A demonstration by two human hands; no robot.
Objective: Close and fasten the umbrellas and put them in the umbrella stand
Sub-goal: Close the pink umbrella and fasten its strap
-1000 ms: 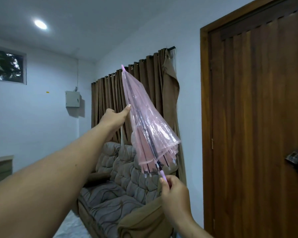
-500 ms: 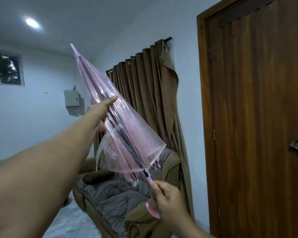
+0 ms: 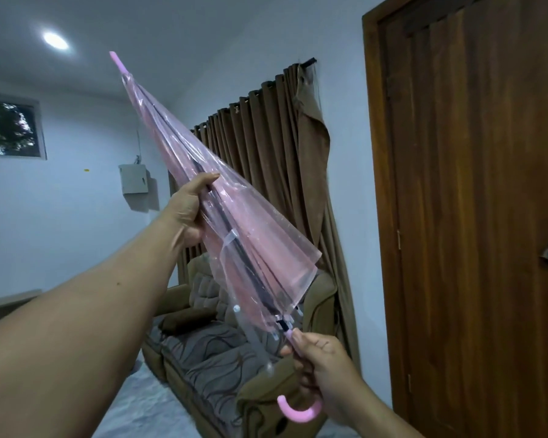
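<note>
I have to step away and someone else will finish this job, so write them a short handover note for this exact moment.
Left hand: wrapped around the folded canopy of the pink umbrella, about midway along it.
Right hand: gripping the shaft just above the curved pink handle.
Umbrella: held in the air, tip pointing up and to the left, in front of the brown curtain and sofa.
Done: canopy is collapsed.
Left: the clear strap hangs loose, so gather the folds and fasten it, then put the umbrella in the stand. No stand or other umbrella is in view.
</note>
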